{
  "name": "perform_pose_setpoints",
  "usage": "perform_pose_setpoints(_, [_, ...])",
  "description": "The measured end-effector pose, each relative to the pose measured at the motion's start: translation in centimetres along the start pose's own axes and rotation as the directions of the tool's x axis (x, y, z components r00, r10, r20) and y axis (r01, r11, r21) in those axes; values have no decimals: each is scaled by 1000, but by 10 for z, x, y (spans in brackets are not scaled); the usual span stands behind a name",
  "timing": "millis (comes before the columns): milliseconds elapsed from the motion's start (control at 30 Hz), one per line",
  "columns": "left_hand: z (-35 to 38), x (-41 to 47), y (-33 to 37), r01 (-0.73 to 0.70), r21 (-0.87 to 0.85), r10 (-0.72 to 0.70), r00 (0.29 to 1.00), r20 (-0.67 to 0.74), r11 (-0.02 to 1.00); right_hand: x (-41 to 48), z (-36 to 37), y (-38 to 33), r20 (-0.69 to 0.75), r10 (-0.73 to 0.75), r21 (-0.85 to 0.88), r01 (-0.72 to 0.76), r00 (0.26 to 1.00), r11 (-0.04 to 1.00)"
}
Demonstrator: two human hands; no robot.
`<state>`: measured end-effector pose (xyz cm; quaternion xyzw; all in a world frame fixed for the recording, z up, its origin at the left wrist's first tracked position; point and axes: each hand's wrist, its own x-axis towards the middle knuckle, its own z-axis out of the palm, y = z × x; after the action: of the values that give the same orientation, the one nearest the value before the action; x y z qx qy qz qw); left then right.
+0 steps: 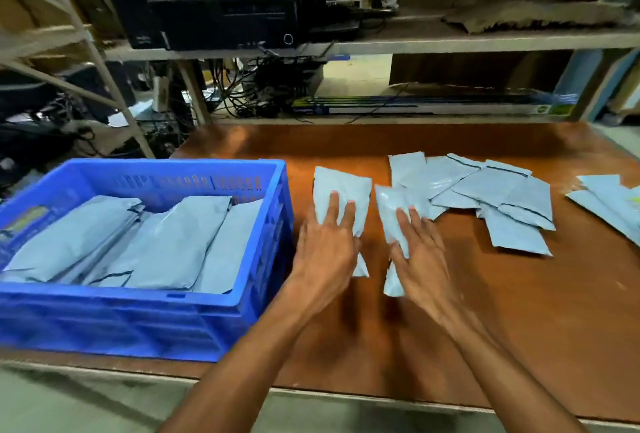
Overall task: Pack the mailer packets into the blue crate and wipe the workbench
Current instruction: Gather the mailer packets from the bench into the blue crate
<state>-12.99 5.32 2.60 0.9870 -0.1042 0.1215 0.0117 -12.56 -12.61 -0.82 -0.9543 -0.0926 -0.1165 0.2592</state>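
Both hands lie flat, fingers spread, each pressing its own packet on the bench: left hand [325, 245] on the left packet [341, 197], right hand [420, 249] on the right packet [391, 214]. Long axes run away from the person. Crate [221, 315] sits just left, nearer the left hand.

Two bare forearms and hands, seen from above at the wearer's own viewpoint. No sleeves, gloves, watch, rings or bracelets visible anywhere on left hand [323, 249] or right hand [420, 252]. Fingernails short and pale (edges softened by motion blur). Forearms slim, uncovered right down to the frame's lower edge.
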Motion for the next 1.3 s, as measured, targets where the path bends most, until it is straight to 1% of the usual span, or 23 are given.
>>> perform_pose_setpoints(67, [-54,-6,-33,-105,109,121,981,-154,989,19,-23,-50,-162,-79,100,96,984,990])
perform_pose_setpoints(100, [-79,-11,-54,-129,132,156,962,-224,983,29,-34,-77,-206,-95,134,124,974,983])
perform_pose_setpoints(200, [-137,-33,-134,-142,130,187,863,-469,981,48,-50,-156,-271,-173,181,226,947,957])
perform_pose_setpoints(233, [-145,-41,-166,-135,170,204,839,-505,976,52,-48,-181,-272,-210,182,265,939,947])
perform_pose_setpoints(267, [-151,-49,-196,-113,199,199,849,-490,973,54,-43,-204,-262,-248,175,298,933,938])
perform_pose_setpoints(333, [-150,-67,-255,-91,205,164,912,-375,975,59,-23,-252,-217,-291,158,328,932,931])
perform_pose_setpoints(433, [-126,-86,-320,-99,220,121,989,-89,970,68,20,-308,-107,-320,93,330,941,939])
perform_pose_setpoints(533, [-88,-92,-356,-123,258,107,991,75,958,78,67,-334,48,-305,-58,308,951,950])
perform_pose_setpoints(600, [-67,-89,-366,-90,232,46,981,189,968,82,87,-334,108,-234,-177,250,966,952])
perform_pose_setpoints(633, [-59,-90,-369,-61,238,-15,952,304,969,80,94,-331,134,-183,-228,209,974,951])
perform_pose_setpoints(700, [-47,-88,-371,0,173,-90,855,511,985,73,108,-318,253,-60,-308,139,966,941])
perform_pose_setpoints(733, [-39,-86,-372,24,145,-106,799,592,989,69,116,-310,361,19,-352,118,932,929])
perform_pose_setpoints(800, [-25,-88,-376,42,145,-134,679,721,989,60,130,-297,564,203,-432,76,800,899])
perform_pose_setpoints(833, [-22,-88,-378,55,159,-157,633,758,986,58,135,-292,611,258,-448,59,748,892])
perform_pose_setpoints(867, [-22,-88,-378,62,168,-171,604,778,984,56,138,-291,633,280,-450,49,722,891])
perform_pose_setpoints(900, [-25,-87,-378,51,166,-163,597,786,985,56,139,-291,643,288,-448,43,709,893])
perform_pose_setpoints(933, [-30,-87,-376,46,145,-144,605,783,988,57,139,-292,649,293,-447,41,702,894])
perform_pose_setpoints(1000, [-37,-86,-374,67,105,-123,655,746,992,58,137,-293,654,304,-449,32,693,893])
perform_pose_setpoints(1067, [-38,-82,-380,127,93,-156,704,692,988,59,135,-292,657,313,-462,39,686,886])
perform_pose_setpoints(1167, [-45,-74,-389,184,69,-188,780,597,981,58,125,-295,636,296,-519,111,713,848])
perform_pose_setpoints(1200, [-49,-68,-387,190,15,-168,824,542,982,59,119,-296,612,281,-528,117,739,841])
perform_pose_setpoints(1233, [-56,-63,-381,174,-57,-129,881,455,983,62,110,-297,563,234,-524,123,792,843])
perform_pose_setpoints(1300, [-70,-49,-357,131,-201,-80,967,241,971,68,81,-296,373,24,-459,162,927,873])
